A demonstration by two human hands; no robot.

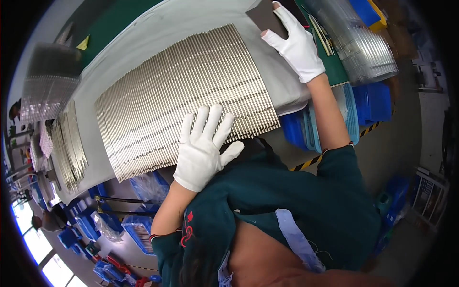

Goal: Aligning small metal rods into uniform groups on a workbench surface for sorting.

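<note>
A wide row of thin silvery metal rods (181, 91) lies side by side on the pale cloth-covered table, crossed by darker bands. My left hand (201, 150), in a white glove, rests flat with fingers spread over the near edge of the rods. Up at the far right, my right hand (299, 48) wears a white glove with bare thumb and fingertip. Its thumb and fingers grip a dark grey block (263, 16), whose far part is cut off by the picture's edge.
Clear plastic trays (368, 52) stand right of a few thin tools (321, 36). More stacked trays (50, 91) and a second bundle of metal strips (69, 143) lie at the left. Blue bins (373, 103) sit below the table's right side; a blue crate (138, 232) stands lower left.
</note>
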